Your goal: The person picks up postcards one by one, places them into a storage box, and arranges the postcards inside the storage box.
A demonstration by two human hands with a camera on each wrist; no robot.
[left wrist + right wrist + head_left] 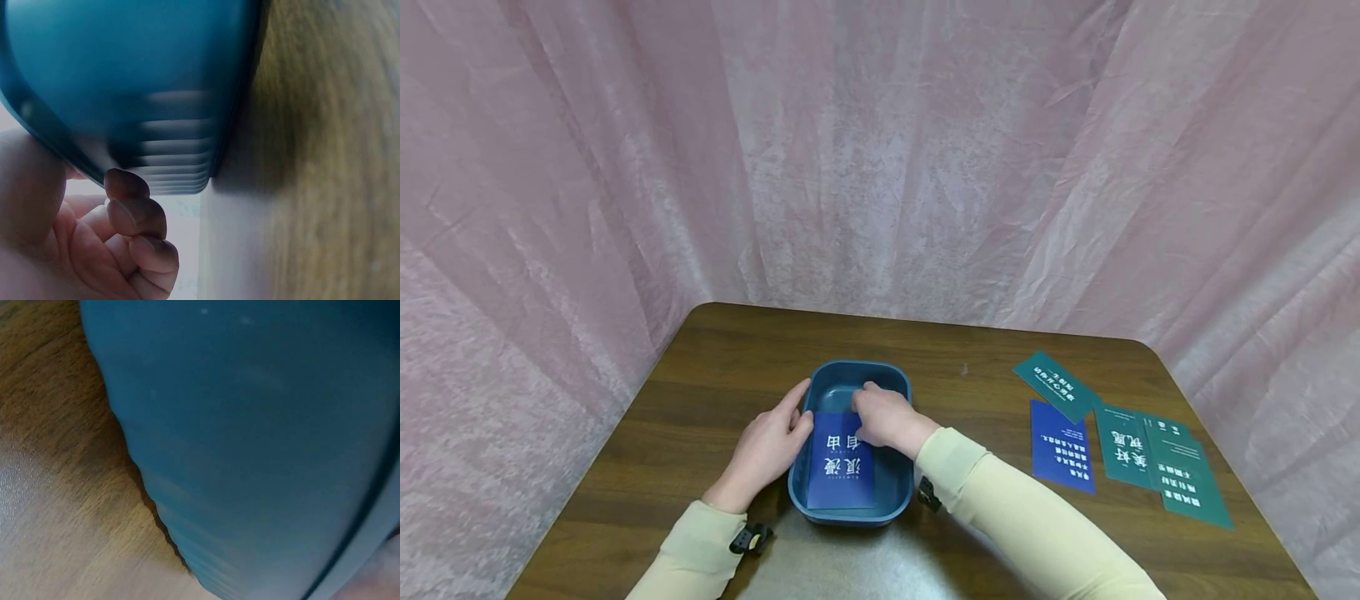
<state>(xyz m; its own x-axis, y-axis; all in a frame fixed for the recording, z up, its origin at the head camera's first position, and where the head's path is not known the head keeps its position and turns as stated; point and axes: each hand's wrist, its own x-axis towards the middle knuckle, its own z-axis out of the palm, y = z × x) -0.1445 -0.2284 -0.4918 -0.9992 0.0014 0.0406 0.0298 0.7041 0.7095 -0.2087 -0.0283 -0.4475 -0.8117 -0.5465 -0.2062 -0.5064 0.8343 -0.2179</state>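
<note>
A blue plastic bin (891,496) with rounded corners sits on the table, its ribbed side wall (175,140) showing in the left wrist view. Inside it is a dark blue card (838,492) with white characters. My left hand (767,446) holds the bin's left rim, the thumb at the edge and several fingers (137,215) curled against the outside. Over the right wall, my right hand (883,417) reaches into the bin and grips the card near its upper right edge. Its fingertips are partly hidden. In the right wrist view the bin's wall (250,456) covers most of that hand.
To the right, several cards lie on the brown wooden table (970,400): a blue card (1060,454) partly under a tilted green card (1052,387), and two overlapping green cards (1123,454). Pink curtains (880,167) hang behind the table and at both sides.
</note>
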